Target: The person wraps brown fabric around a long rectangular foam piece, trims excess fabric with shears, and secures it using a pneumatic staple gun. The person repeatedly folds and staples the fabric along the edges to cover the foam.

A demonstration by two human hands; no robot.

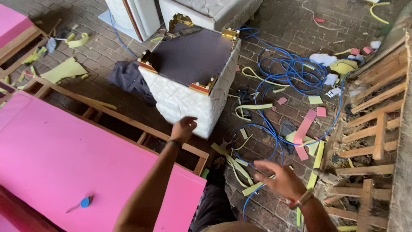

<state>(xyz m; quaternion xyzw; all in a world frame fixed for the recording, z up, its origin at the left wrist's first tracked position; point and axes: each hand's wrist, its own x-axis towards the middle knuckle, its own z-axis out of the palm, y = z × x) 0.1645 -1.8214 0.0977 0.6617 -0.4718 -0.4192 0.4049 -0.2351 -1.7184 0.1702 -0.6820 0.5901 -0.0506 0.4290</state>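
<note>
- Head view looks down on a brick floor (283, 25) littered with offcuts; the person stands between a pink sheet (64, 159) and a rough wooden rack (373, 129).
- Left hand (183, 128) reaches out to the near lower corner of a white quilted box (189, 99), fingers curled and holding nothing; I cannot tell whether they touch the padding or hang just short of it.
- That box sits upturned just ahead of the person, dark underside up, with 4 gold corner feet (201, 87) showing, so its base is exposed for work.
- Right hand (281, 178) is spread wide and empty, blurred, above foam strips (234, 165) and a blue cable (292, 68) that loops over the floor.
- Pink sheet lies flat on a timber frame (128, 124), which props it at working height.
- Small blue tool (85, 202) rests on the sheet, well apart from both hands.
</note>
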